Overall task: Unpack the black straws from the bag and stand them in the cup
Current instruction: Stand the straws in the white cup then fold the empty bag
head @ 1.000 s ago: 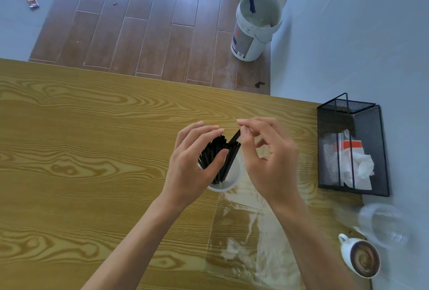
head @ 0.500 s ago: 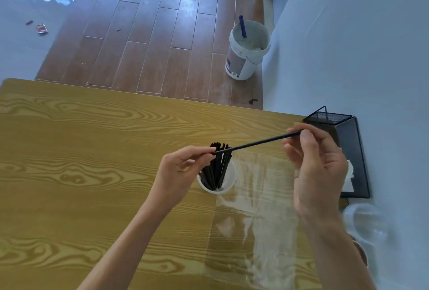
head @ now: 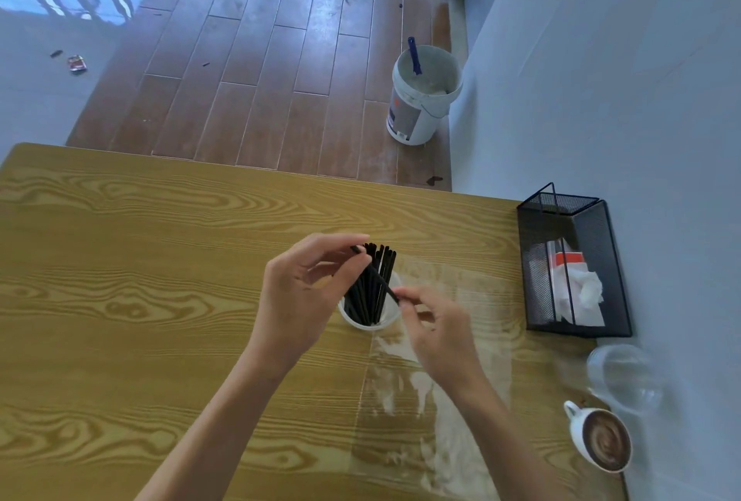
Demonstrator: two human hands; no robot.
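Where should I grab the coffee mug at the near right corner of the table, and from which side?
Take the coffee mug by its small handle, which sticks out at the upper left of the rim, so come in from the left. It looks full to the brim, so I'd keep it level. The clear plastic cup lies close behind it, crowding that side.

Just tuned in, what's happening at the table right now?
A person is loading black straws into a white cup on the wooden table. Both hands hold one straw slanted over the cup: the left hand pinches its upper end, the right hand its lower end. A bunch already stands in the cup. The clear plastic bag lies flat beside and in front of the cup, and looks emptied.
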